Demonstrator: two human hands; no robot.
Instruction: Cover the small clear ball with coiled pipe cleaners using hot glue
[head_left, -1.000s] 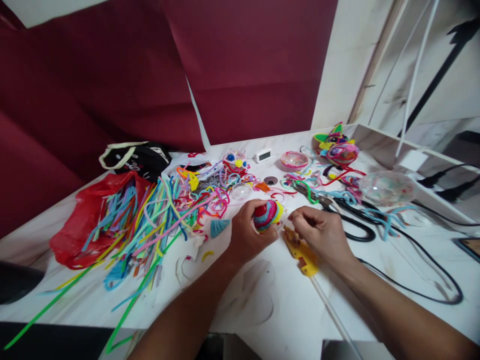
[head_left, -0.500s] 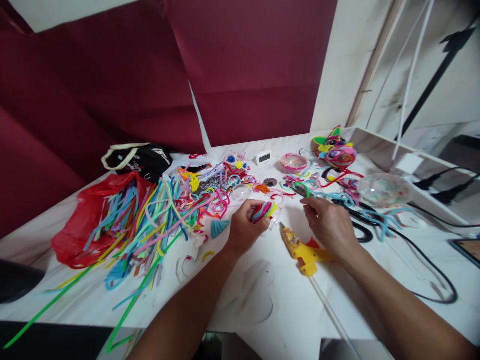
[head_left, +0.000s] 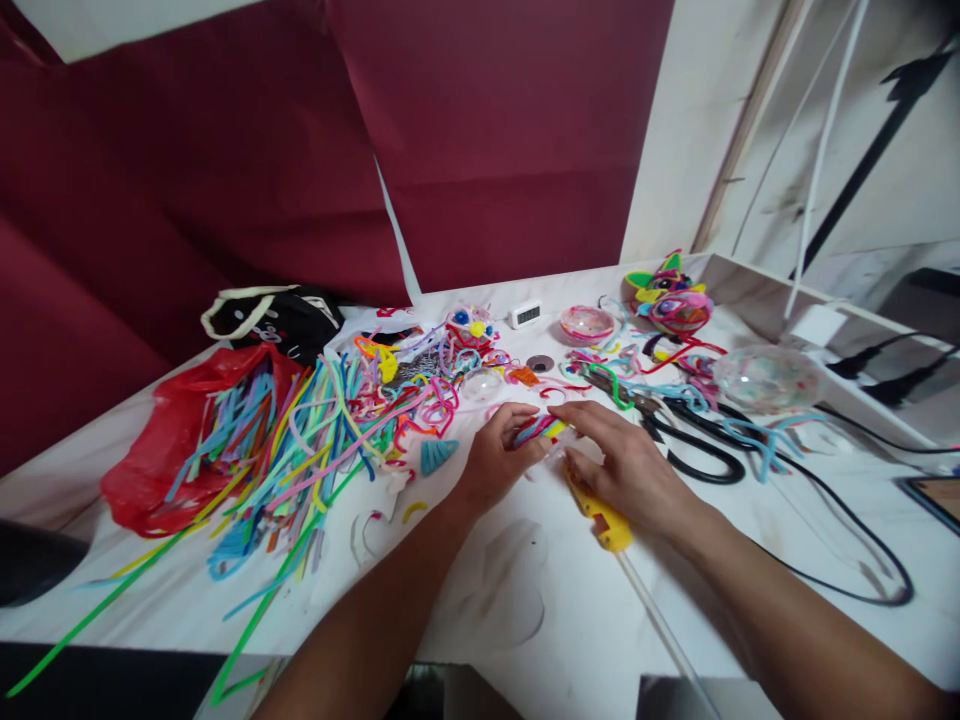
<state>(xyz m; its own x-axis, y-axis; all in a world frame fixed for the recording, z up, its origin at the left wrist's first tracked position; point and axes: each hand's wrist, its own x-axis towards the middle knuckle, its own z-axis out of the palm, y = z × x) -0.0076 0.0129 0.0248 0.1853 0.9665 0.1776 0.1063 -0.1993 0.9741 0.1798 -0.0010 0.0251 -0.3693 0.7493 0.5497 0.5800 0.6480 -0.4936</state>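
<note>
My left hand (head_left: 499,455) is closed around a small piece striped with blue, pink and yellow pipe cleaners (head_left: 538,428). At its right side a clear plastic edge shows. My right hand (head_left: 626,465) has its thumb and fingers curved about that right side, gripping it together with the left. Beneath the right hand lies a yellow hot glue gun (head_left: 611,528), its nozzle and handle mostly covered and a clear glue stick sticking out behind. Black-handled scissors (head_left: 705,455) rest on the table beyond the right hand. A blue pipe-cleaner fan shape (head_left: 437,456) lies left of the left hand.
Loose pipe cleaners (head_left: 300,450) spill from a red plastic bag (head_left: 161,450) on the left. Behind are a decorated ball with eyes (head_left: 471,328), a small white digital display (head_left: 525,314) and a pink-rimmed bowl (head_left: 587,324). A clear bowl (head_left: 769,380) and black cables (head_left: 892,600) are on the right.
My right hand has let go of the scissors, which now lie on the table. It has moved left to the striped piece, which the left hand still holds.
</note>
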